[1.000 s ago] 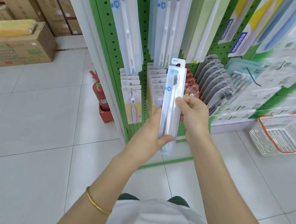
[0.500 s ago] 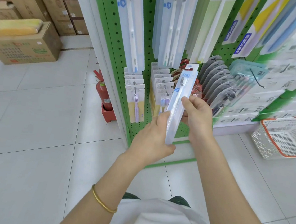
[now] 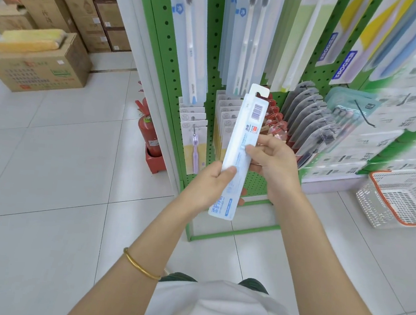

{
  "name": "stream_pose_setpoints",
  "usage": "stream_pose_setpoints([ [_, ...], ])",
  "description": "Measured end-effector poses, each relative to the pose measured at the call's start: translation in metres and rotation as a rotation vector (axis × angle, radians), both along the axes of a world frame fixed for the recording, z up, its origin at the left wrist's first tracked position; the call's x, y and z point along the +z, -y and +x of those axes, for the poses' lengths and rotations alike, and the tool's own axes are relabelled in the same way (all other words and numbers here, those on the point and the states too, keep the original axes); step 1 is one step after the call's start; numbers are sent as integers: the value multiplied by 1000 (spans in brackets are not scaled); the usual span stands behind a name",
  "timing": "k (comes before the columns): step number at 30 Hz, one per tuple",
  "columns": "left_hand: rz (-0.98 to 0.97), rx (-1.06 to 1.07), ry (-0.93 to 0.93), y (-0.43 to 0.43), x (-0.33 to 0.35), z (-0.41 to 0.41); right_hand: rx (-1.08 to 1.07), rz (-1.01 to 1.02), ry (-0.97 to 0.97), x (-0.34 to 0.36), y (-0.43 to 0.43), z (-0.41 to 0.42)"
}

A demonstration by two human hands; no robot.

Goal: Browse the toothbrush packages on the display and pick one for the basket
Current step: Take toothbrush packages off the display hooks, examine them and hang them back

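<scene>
A long pale-blue toothbrush package [image 3: 243,135] stands nearly upright in front of me, its printed back with a barcode facing me. My left hand [image 3: 207,182] grips its lower half, thumb across the front. My right hand [image 3: 275,161] pinches its right edge at the middle. Behind it, the green pegboard display [image 3: 211,63] carries several hanging toothbrush packages. A white basket [image 3: 401,198] with an orange rim sits on the floor at the right, apart from both hands.
A red fire extinguisher [image 3: 148,131] stands on the floor left of the display. Cardboard boxes [image 3: 40,65] are stacked at the back left. White floor tiles spread to the left and around the basket.
The package has been turned over between my hands: its front with the brush showed before, its back with the barcode faces me now. Both hands kept hold.
</scene>
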State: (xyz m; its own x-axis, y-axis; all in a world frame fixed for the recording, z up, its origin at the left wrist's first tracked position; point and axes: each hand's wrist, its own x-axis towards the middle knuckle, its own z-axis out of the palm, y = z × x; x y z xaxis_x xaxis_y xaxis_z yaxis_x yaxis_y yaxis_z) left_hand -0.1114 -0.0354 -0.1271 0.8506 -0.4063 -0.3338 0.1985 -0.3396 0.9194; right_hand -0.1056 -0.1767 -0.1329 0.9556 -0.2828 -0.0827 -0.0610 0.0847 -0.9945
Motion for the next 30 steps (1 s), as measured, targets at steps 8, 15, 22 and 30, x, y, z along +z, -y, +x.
stream_pose_setpoints([
  [8, -48, 266, 258, -9, 33, 34, 326, -44, 25, 6, -4, -6],
  [15, -211, 426, 282, -8, 47, 48, 437, -27, 27, 6, -6, -3],
  [22, -573, 371, 42, -9, 65, 46, 582, 109, -32, 6, -5, 7],
  [30, -465, 273, 255, -19, 102, 54, 513, -117, 137, 51, -11, 20],
])
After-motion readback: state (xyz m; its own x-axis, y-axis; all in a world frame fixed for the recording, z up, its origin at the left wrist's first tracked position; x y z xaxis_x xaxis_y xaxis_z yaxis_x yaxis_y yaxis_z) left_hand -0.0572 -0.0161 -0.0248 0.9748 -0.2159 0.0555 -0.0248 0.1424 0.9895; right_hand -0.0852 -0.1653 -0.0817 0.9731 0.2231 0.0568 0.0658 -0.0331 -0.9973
